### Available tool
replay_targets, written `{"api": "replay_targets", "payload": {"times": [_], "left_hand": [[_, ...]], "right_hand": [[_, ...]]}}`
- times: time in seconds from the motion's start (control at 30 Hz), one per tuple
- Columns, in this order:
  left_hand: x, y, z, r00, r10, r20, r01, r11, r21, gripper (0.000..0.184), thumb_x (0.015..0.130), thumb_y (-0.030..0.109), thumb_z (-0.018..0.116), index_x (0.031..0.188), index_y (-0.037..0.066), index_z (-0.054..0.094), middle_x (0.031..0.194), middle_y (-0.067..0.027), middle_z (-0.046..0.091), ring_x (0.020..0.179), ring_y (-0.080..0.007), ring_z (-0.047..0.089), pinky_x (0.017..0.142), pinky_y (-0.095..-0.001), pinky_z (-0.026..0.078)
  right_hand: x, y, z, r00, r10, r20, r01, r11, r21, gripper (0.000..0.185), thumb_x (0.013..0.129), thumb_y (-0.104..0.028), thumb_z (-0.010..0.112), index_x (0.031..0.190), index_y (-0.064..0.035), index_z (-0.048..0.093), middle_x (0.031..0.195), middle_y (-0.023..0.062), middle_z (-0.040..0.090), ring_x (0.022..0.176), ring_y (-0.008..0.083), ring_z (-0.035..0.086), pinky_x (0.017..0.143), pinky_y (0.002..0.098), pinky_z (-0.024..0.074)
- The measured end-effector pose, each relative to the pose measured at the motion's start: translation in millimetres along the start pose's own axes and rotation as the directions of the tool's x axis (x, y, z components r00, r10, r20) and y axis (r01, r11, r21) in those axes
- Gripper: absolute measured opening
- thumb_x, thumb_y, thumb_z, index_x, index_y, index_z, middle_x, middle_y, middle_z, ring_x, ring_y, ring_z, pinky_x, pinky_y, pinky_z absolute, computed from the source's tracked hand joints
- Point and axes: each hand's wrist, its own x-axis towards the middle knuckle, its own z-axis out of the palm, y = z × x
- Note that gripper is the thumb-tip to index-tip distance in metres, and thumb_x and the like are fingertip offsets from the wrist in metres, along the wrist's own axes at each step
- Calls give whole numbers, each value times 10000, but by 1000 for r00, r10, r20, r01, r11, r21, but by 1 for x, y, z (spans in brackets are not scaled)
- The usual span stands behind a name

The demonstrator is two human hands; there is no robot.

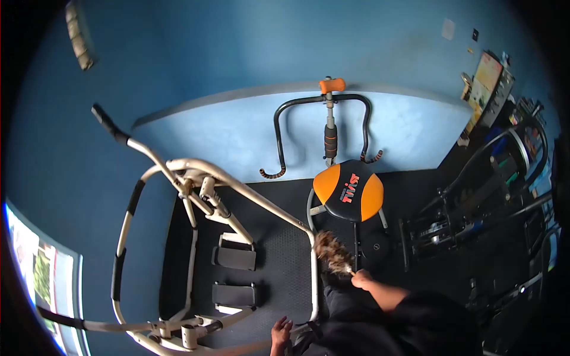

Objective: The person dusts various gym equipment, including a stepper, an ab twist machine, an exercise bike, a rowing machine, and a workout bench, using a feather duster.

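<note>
My right hand [361,279] is closed round the handle of a brown feather duster [333,254]. The duster's feathers lie against or very near the upright side of a cream tubular exercise machine [314,273]. Low in the view, my left hand [281,331] has its fingers apart and holds nothing, close to the machine's lower bar. Just beyond the duster stands a twist exerciser with an orange and black seat [348,191].
Two black foot pedals [234,258] sit inside the cream frame. Curved black handlebars [279,127] rise before the blue wall [237,53]. More dark gym equipment [475,219] stands at the right, and a bright window [44,267] is at the lower left.
</note>
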Motion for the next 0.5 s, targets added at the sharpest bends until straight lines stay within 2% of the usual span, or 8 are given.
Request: {"api": "replay_targets", "payload": {"times": [0.07,0.17,0.23,0.3,0.37,0.43,0.47,0.5], "left_hand": [[11,46,9,997,26,71,-26,1000,-8,562,795,182,681,1262,-49,470,1064,-134,632,910,-179,599,775,-272,469],[43,106,21,994,99,53,-103,990,101,575,792,179,684,1272,-40,455,999,-129,639,892,-171,589,779,-279,462],[93,118,25,960,280,16,-280,953,112,583,790,178,684,1273,-36,438,921,-111,638,834,-156,581,752,-288,469],[107,163,44,959,282,-25,-273,944,188,556,792,159,677,1259,-28,442,935,-118,636,830,-155,582,743,-277,469],[138,187,59,951,310,-10,-306,944,127,554,801,152,671,1274,-17,436,989,-145,635,877,-177,600,782,-282,477],[150,215,86,957,287,-32,-284,955,82,553,808,150,666,1283,-11,432,1007,-155,632,900,-185,605,798,-286,481],[164,232,103,959,283,-24,-281,958,50,552,815,149,661,1292,-5,428,1025,-165,629,924,-194,610,813,-289,486],[178,240,120,968,249,-35,-248,968,22,537,834,133,641,1305,-2,421,1074,-181,619,957,-202,609,842,-297,484]], "right_hand": [[-25,-13,-36,996,62,63,-78,954,288,174,784,-114,492,793,-26,642,565,107,572,395,181,527,356,359,395],[-31,-21,-60,967,24,253,-179,771,612,258,811,-79,490,1051,-51,580,545,43,516,409,137,496,337,295,368],[-18,-42,-70,972,-52,228,-109,762,638,326,815,-65,484,1135,-63,541,565,41,522,421,131,498,336,286,370],[19,-54,-71,965,-201,166,54,776,628,405,825,-59,498,1228,-78,533,607,48,546,463,123,515,371,284,392],[63,-91,-80,914,-378,-147,401,788,467,328,831,-70,521,1152,-64,586,608,43,548,498,124,527,414,301,402],[123,-134,-86,892,-384,-238,449,693,565,267,834,-87,541,1088,-61,617,598,56,559,527,127,537,466,315,418],[156,-156,-103,932,-357,-68,338,785,519,251,836,-88,537,1074,-65,614,647,86,577,551,120,534,506,312,439],[184,-183,-113,902,-405,-150,419,737,531,230,849,-103,513,1052,-51,606,690,135,614,564,177,579,542,344,457]]}}
